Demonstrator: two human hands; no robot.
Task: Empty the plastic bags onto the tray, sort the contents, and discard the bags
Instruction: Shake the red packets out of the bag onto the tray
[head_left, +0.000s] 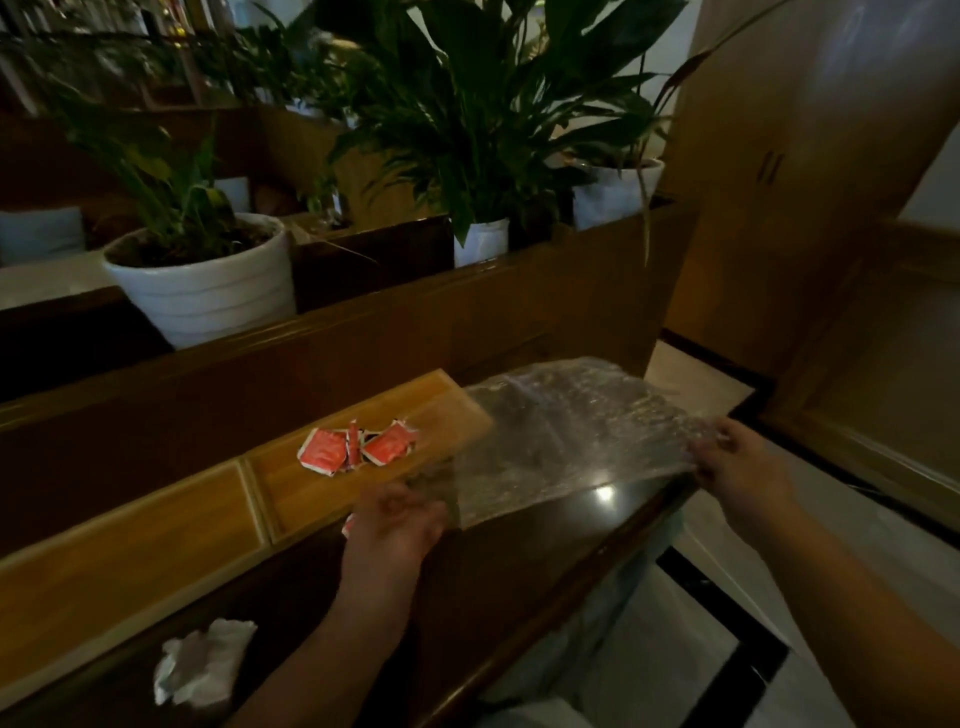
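Both hands, left hand (395, 525) and right hand (737, 467), pinch clear plastic bag (561, 431) edges above dark countertop (519, 561); red packets (358, 447) lie on wooden tray (291, 493).

The print on the red packets (353, 448) is too blurred to read.

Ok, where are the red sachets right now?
In the head view, the red sachets lie clustered on the wooden tray, left of the clear plastic bag stretched between both hands.
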